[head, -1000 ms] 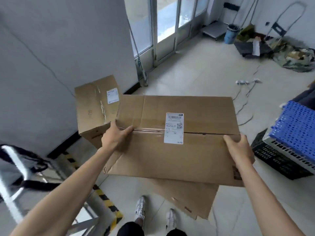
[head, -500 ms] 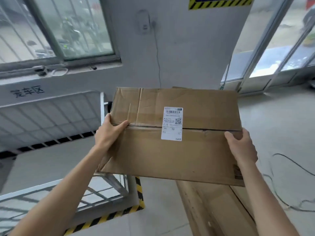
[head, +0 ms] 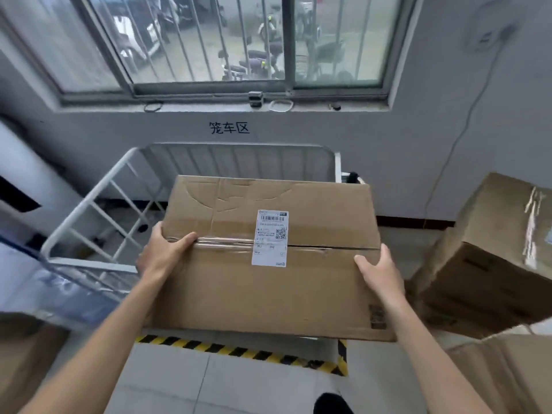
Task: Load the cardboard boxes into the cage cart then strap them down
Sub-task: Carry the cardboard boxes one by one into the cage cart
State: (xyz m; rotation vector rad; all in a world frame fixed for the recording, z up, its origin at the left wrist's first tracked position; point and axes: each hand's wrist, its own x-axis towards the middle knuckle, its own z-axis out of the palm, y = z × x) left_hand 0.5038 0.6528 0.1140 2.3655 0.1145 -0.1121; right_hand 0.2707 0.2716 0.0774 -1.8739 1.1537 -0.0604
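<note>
We held a wide, flat brown cardboard box (head: 268, 294) up off the floor. Our left hand (head: 162, 252) gripped its left edge, with the thumb flat on the shiny tape and the other fingers curled under (we could not see them). Our right hand (head: 380, 273) curled round the right edge. A white paper label (head: 270, 237) sat between our thumbs. Just past our fingertips stood the white metal cage cart (head: 239, 159). More stacked brown boxes (head: 493, 255) sat beyond our right fingers.

Cage cart (head: 239, 161) base hidden behind cardboard box (head: 268, 294)
</note>
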